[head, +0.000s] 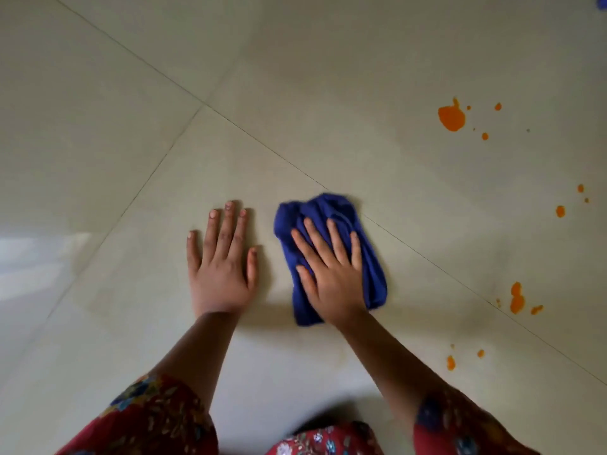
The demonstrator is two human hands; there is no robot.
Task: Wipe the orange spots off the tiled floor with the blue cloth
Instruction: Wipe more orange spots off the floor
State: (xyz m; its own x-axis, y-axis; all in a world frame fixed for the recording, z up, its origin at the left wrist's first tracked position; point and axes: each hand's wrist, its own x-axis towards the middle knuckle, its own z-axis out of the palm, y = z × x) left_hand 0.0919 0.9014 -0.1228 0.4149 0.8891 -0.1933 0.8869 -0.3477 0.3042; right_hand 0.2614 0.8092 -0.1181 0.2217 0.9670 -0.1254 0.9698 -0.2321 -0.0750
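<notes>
My right hand pressed flat, fingers spread, on the crumpled blue cloth, soft folds bunched past my fingertips, my left hand splayed on the glossy pale tiled floor just beside, blotchy orange spots well apart rightward.

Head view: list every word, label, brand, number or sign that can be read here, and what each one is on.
None can be read. The blue cloth under the right hand, the tiled floor and the floral sleeves carry no lettering.
The small blue thing at the top right corner is cut off by the frame edge: cannot tell.
</notes>
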